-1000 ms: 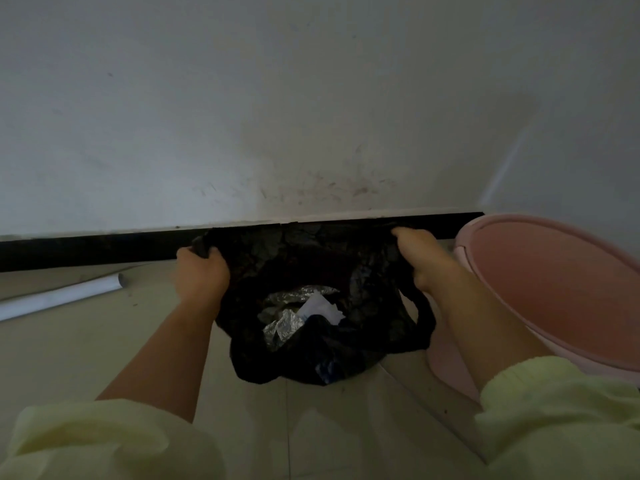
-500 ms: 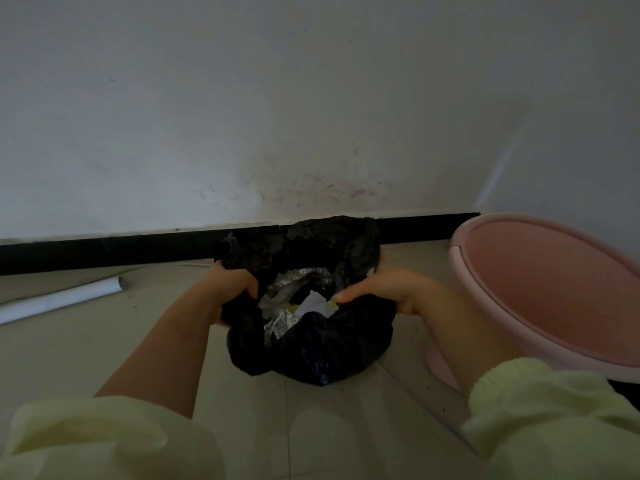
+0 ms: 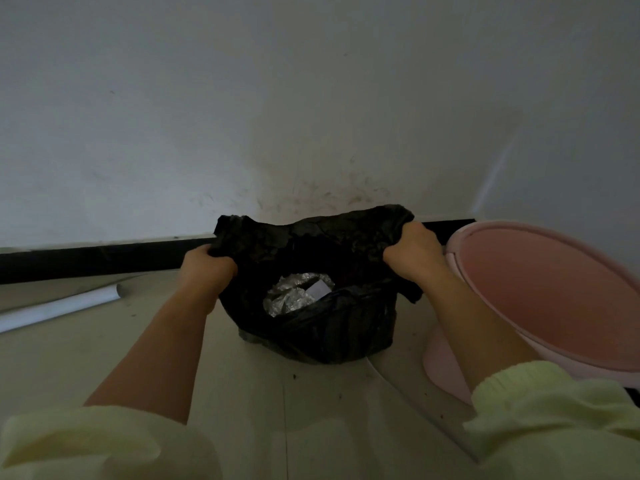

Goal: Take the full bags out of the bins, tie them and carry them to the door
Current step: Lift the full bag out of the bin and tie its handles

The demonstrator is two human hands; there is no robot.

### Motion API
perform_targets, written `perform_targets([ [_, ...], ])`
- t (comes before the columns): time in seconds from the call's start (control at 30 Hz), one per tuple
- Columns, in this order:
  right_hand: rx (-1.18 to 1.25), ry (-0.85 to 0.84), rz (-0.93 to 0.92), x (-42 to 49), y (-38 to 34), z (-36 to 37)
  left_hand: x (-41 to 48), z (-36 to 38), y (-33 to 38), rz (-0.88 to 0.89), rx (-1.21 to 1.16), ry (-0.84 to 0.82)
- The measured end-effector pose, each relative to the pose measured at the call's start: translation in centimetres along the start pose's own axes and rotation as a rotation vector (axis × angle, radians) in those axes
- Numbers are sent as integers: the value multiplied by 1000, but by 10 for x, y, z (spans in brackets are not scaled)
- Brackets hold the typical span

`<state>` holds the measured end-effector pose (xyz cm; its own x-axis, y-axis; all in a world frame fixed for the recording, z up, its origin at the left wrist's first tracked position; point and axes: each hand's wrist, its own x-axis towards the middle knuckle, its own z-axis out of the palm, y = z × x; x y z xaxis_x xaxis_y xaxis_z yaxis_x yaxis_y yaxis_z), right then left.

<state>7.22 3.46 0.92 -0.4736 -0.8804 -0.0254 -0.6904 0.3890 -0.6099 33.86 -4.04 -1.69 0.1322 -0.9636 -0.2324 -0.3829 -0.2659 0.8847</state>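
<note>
Both hands, left hand (image 3: 207,268) and right hand (image 3: 414,251), gripped opposite rim corners of the bag (image 3: 322,327) standing between them on the floor (image 3: 311,410).

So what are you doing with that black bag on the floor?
A person is getting a rubbish bag ready to tie. The black bag sits on the floor by the wall, already out of the pink bin beside it. The left hand and the right hand each grip one side of the bag's top and hold it wide open, so crumpled foil and a scrap of paper show inside. It is not tied yet. A white tube lies on the floor to the left.
</note>
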Motion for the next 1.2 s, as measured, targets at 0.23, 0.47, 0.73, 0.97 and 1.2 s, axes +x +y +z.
perform_targets([
  [0.23, 233, 141, -83, 5, -10, -19, -9, -2, 31, 203, -191, 87],
  [0.47, 153, 282, -270, 0, -27, -38, -12, -5, 60, 317, -204, 131],
  [0.73, 46, 499, -471, -6, -42, -53, -22, -5, 89, 517, -91, 243],
  [0.97, 93, 494, -302, -5, -43, -60, -41, -10, 114, 650, -264, -44],
  [1.2, 417, 280, -317, -16, -60, -61, -52, -3, 107, 630, -299, -505],
])
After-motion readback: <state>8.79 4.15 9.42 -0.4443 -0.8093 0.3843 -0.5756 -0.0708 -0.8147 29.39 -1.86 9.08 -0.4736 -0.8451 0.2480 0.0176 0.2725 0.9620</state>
